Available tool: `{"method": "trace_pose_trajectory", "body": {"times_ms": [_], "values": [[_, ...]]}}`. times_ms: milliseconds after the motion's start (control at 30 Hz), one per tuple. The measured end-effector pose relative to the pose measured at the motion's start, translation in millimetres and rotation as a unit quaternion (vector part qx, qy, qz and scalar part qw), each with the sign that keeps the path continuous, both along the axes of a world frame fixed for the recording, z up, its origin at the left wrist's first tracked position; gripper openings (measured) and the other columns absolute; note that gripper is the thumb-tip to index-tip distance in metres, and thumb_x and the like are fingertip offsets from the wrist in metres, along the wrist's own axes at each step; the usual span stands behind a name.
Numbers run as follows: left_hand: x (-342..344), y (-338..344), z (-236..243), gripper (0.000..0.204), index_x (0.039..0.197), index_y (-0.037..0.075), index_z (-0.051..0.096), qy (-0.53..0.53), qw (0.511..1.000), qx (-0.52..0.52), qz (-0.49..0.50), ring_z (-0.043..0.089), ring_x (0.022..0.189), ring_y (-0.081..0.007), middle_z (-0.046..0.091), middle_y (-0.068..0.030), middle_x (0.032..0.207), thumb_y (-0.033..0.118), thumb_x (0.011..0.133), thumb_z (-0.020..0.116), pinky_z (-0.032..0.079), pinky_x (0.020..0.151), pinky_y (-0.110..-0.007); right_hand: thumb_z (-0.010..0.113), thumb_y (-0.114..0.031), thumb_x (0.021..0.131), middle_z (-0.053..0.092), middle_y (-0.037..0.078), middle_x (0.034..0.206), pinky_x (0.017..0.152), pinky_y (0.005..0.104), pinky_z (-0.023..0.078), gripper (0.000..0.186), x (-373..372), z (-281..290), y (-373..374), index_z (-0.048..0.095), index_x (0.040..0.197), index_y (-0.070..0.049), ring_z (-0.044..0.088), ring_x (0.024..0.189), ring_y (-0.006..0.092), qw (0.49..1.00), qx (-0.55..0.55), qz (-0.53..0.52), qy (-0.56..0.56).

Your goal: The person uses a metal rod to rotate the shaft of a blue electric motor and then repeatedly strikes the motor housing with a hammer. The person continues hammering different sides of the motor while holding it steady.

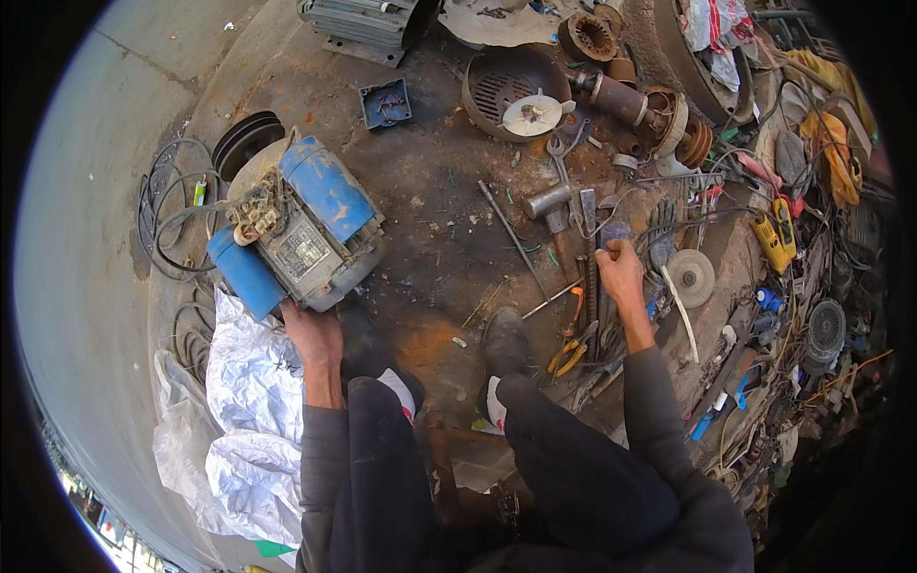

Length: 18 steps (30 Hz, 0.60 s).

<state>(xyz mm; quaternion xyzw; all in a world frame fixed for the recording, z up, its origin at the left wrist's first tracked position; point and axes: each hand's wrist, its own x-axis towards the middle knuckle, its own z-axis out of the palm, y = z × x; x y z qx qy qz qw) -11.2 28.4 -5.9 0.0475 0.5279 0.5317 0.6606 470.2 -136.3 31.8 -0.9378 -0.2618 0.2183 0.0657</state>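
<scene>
A grey electric motor (pixel 308 250) with blue capacitor cylinders lies on the rusty ground at the left. My left hand (pixel 311 329) rests against its near lower edge. My right hand (pixel 621 267) reaches into a row of tools on the right and closes around a small dark, bluish tool (pixel 614 231); what kind of tool it is I cannot tell. A hammer (pixel 552 206), a long rod (pixel 512 239) and orange-handled pliers (pixel 570 353) lie close by. My legs and dark shoes are between the two hands.
A crumpled white sheet (pixel 250 401) lies at lower left beside coiled black cable (pixel 162 215). A round fan cover with a white fan (pixel 516 91), a rusty rotor (pixel 621 100), a grinding disc (pixel 691 277) and a yellow meter (pixel 774 234) crowd the right.
</scene>
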Motion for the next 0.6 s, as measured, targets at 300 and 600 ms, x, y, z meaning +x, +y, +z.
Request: {"method": "trace_pose_trajectory", "body": {"times_ms": [300,600], "values": [[1,-14,-1,0.045,0.150,0.011,0.052,0.017,1.000,0.007,-0.008,0.058,0.134,-0.0276,0.061,-0.0065,0.150,0.035,0.113,0.046,0.044,0.112,-0.049,0.071,-0.018,0.092,0.065,0.030,0.124,0.101,0.0531,0.051,0.046,-39,-40,34,0.058,0.129,0.006,0.063,0.118,0.0475,0.974,0.025,0.223,0.002],[-20,-37,-10,0.058,0.151,0.008,0.055,-0.019,0.990,0.053,-0.132,0.059,0.136,-0.0220,0.063,-0.0051,0.147,0.044,0.107,0.065,0.043,0.117,-0.044,0.065,-0.019,0.103,0.057,0.000,0.073,0.050,0.0321,0.047,0.015,-49,3,102,0.054,0.096,-0.010,0.053,0.054,0.0128,0.786,0.116,-0.257,0.551]]}}
